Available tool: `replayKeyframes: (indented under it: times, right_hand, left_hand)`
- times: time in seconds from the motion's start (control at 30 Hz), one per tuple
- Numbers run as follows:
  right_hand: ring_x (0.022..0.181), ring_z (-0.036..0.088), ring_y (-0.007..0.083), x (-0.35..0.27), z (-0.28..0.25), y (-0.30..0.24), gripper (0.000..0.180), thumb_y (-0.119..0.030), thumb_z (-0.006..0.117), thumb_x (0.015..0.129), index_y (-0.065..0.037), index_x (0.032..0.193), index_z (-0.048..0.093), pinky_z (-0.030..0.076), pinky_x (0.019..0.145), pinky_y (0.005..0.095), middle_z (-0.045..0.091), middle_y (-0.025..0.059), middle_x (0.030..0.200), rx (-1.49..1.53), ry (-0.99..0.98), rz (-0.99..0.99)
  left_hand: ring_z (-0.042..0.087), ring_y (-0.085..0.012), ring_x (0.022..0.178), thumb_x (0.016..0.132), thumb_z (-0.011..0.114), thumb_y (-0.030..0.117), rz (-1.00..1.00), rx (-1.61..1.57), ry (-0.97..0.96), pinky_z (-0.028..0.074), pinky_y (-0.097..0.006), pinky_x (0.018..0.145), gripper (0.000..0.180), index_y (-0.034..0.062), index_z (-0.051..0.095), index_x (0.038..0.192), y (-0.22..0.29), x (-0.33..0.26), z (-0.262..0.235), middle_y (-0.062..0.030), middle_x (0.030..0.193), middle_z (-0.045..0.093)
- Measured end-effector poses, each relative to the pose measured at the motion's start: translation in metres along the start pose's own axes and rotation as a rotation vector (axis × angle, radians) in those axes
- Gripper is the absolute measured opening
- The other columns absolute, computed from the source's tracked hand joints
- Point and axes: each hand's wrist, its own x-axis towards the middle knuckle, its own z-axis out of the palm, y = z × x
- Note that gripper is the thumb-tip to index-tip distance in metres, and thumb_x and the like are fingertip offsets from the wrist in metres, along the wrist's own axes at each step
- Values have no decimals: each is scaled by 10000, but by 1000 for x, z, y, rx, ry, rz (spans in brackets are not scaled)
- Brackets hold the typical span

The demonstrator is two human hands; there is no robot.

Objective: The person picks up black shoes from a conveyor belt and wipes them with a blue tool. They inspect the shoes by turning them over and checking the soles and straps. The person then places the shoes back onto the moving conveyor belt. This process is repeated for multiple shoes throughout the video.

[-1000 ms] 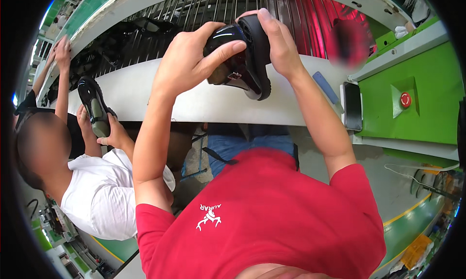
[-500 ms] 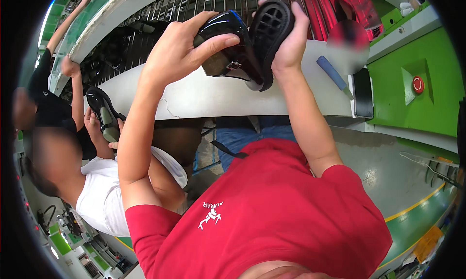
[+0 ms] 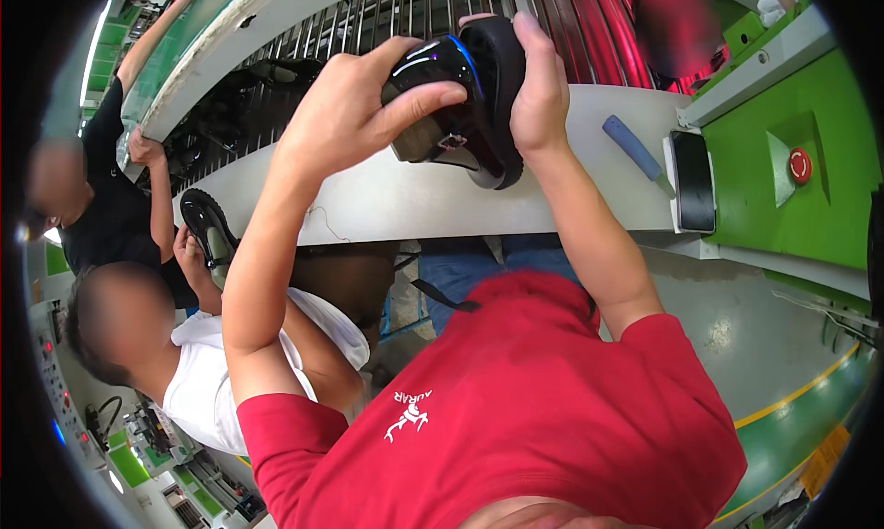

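At twelve o'clock, left grip holds a glossy upper, right grip a black sole against it: seemingly a joining step, next likely needing edge alignment.

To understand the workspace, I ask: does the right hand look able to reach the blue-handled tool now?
Probably yes: the blue-handled tool lies uncovered on the white ledge, nothing visible between, but the right hand is busy holding the black shoe sole.

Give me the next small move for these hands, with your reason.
Probably press the black sole against the glossy upper: the right hand cups the sole while the left hand grips the upper opposite, though how closely they meet is unclear.
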Motion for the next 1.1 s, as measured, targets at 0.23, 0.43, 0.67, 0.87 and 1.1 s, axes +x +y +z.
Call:
replayKeyframes:
  times: [0.23,0.43,0.67,0.87,1.1]
  right_hand:
    - [929,710,168,-7,0,-11,614,-438,359,1135,59,1265,697,556,902,311,757,106,1015,13,-80,10]
    - [939,675,183,-11,-13,-13,603,-451,359,1123,38,1240,691,533,880,329,711,111,1041,-232,-156,-160]
    - [920,652,255,-19,-33,-36,525,-371,348,1118,40,1189,667,520,847,384,660,161,1041,-450,-360,-328]
    - [950,670,304,-30,-33,-44,528,-388,380,1080,42,1203,660,530,833,401,674,182,1055,-521,-426,-430]
    - [958,655,343,-37,-17,-30,519,-437,665,970,13,1226,692,541,840,442,700,161,1118,-664,-656,-872]
  left_hand:
    - [631,-289,464,973,831,441,52,-8,-6,461,-362,498,615,-56,669,1296,10,1,-3,-181,583,599]
    - [725,-373,583,948,849,443,74,-25,-27,535,-397,542,632,-64,661,1277,23,2,1,-199,642,668]
    - [724,-340,570,882,888,494,149,107,71,532,-389,531,718,-44,665,1302,50,-13,9,-158,660,698]
    - [719,-292,590,796,934,517,92,135,126,528,-368,557,785,12,690,1345,64,-38,18,-115,721,727]
    - [800,-346,1017,749,956,351,106,-287,487,644,-398,852,786,33,685,1415,38,-97,75,-163,1146,808]
